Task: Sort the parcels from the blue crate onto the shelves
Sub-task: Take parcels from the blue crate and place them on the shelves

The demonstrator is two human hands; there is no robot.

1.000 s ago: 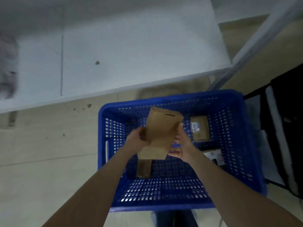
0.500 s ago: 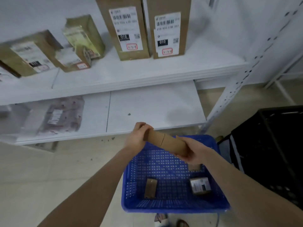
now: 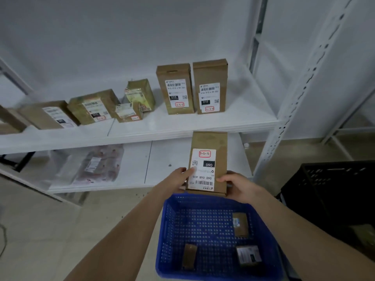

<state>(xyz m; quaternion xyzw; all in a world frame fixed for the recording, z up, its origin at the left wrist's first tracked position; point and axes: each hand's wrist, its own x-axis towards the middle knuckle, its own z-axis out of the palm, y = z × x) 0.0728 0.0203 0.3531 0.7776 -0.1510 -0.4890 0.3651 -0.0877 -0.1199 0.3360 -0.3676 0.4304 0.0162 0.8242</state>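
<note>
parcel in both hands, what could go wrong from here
The held parcel shows its label upside down, so its code could be misread and the parcel put on the wrong shelf.
The left hand and right hand grip only its lower end; it might tip toward the blue crate.

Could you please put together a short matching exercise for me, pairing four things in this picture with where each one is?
Things:
1. box with the 060 label
2. clear plastic bag
3. black crate
4. small box with a large grey label

Places:
A. lying on the lower shelf
B. inside the blue crate
C. held between the left hand and the right hand
D. to the right of the blue crate

Pairs: 1-C, 2-A, 3-D, 4-B.
</note>
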